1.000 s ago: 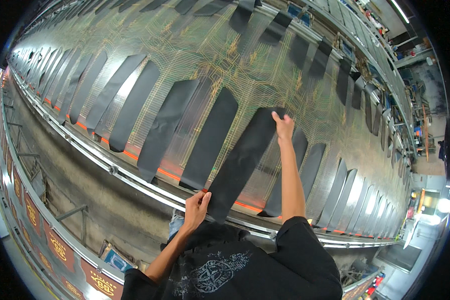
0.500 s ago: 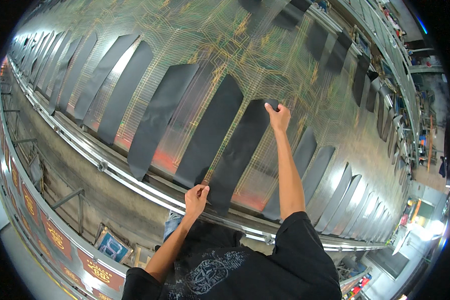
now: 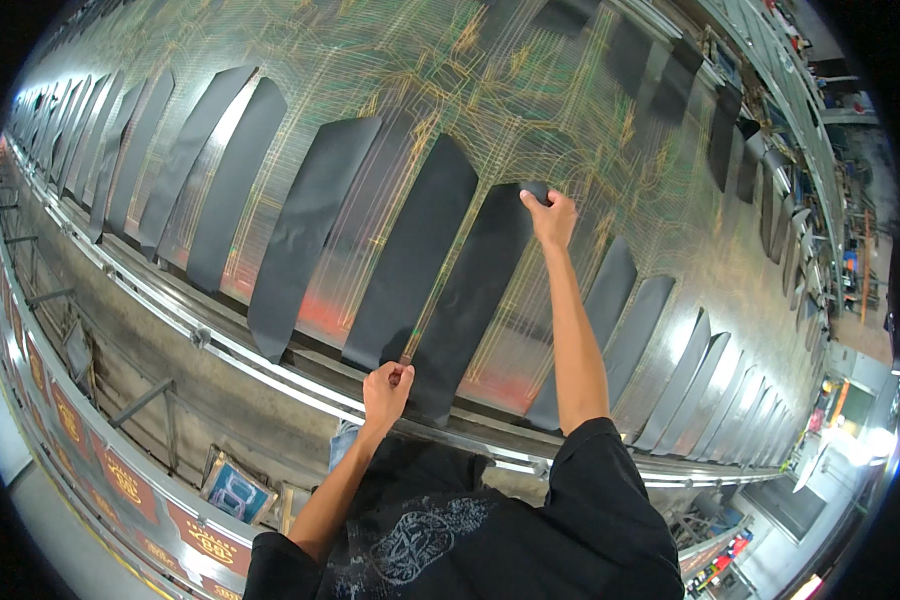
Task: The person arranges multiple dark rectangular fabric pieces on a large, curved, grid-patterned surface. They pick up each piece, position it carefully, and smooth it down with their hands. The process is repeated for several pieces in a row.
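My right hand (image 3: 548, 215) pinches the top end of a long dark grey, rounded-tip panel (image 3: 475, 290) on a wide metal table (image 3: 580, 140) covered with fine green and yellow lines. Near the front edge, my left hand (image 3: 388, 398) has its fingers closed at the panel's lower left corner; the exact grip is partly hidden. The panel lies diagonally between my hands. Beside it on the left is a similar dark panel (image 3: 415, 230), with a narrow lined strip of table between the two. More such panels stand in a row along this edge on both sides.
A metal rail (image 3: 198, 335) runs along the table's front edge, with an aisle and support bars (image 3: 140, 405) below. At lower left are framed items (image 3: 238, 492) and another long bench (image 3: 130, 478) with brown printed pieces. Further dark panels (image 3: 725, 140) line the far edge.
My right hand and the panel's top end have moved up and left in the view, and my left hand slightly up and left. The view has also shifted, with surrounding panels appearing higher.
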The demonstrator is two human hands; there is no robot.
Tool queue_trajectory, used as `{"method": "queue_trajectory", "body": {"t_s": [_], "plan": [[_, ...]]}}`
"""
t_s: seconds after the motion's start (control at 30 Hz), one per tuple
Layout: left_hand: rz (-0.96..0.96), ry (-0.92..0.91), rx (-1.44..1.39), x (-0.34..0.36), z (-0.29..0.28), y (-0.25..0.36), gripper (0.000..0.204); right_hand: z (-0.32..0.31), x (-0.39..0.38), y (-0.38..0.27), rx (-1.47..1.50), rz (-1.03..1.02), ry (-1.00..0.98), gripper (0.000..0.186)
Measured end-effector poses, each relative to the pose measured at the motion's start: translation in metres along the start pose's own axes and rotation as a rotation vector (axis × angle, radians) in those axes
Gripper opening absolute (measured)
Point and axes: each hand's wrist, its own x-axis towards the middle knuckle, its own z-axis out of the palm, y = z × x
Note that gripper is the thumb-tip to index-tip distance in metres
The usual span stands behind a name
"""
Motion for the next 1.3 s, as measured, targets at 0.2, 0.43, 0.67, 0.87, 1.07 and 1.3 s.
{"method": "queue_trajectory", "body": {"t_s": [0.2, 0.43, 0.67, 0.87, 1.07, 1.3], "plan": [[-0.001, 0.008, 0.03, -0.001, -0.002, 0.006, 0.029, 0.004, 0.003, 0.008, -0.047, -0.05, 0.001, 0.038], [-0.075, -0.016, 0.052, 0.003, -0.002, 0.001, 0.029, 0.006, 0.0, 0.003, 0.003, -0.06, 0.02, 0.037], [-0.068, -0.003, 0.061, 0.003, 0.0, 0.004, 0.031, 0.001, 0.002, -0.001, -0.036, -0.02, -0.018, 0.036], [-0.075, 0.013, 0.09, 0.004, 0.0, 0.009, 0.027, 0.001, 0.002, 0.0, -0.043, -0.036, -0.019, 0.035], [-0.06, 0.01, 0.107, 0.005, 0.003, 0.003, 0.03, -0.002, 0.002, -0.005, -0.07, -0.024, -0.038, 0.035], [-0.065, 0.01, 0.106, 0.004, 0.002, 0.005, 0.029, 0.001, 0.002, -0.002, -0.068, -0.044, -0.021, 0.035]]}}
